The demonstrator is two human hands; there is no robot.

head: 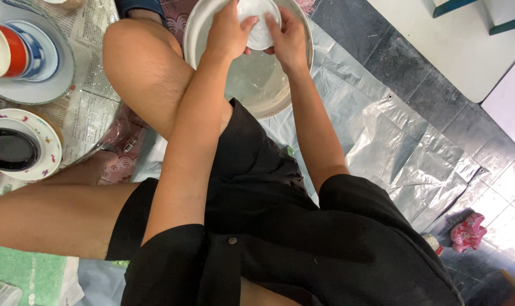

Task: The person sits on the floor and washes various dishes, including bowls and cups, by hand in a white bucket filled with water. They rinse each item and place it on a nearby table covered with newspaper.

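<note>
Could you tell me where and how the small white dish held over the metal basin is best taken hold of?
Probably by its rim, from two opposite sides. The small white dish is shallow, round and looks wet, tilted above the metal basin. The left hand and right hand already bracket it that way.

We see a home floor used for dishwashing. Dark tiles [393, 56] lie under a plastic sheet [382, 141]. Washed plates [36, 79] rest on newspaper [93, 68].

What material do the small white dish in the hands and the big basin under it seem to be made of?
Small white dish: probably glazed ceramic, since it is opaque white with a smooth, wet shine, though plastic is possible. Big basin: apparently metal, grey and reflective with a thin rolled rim.
</note>
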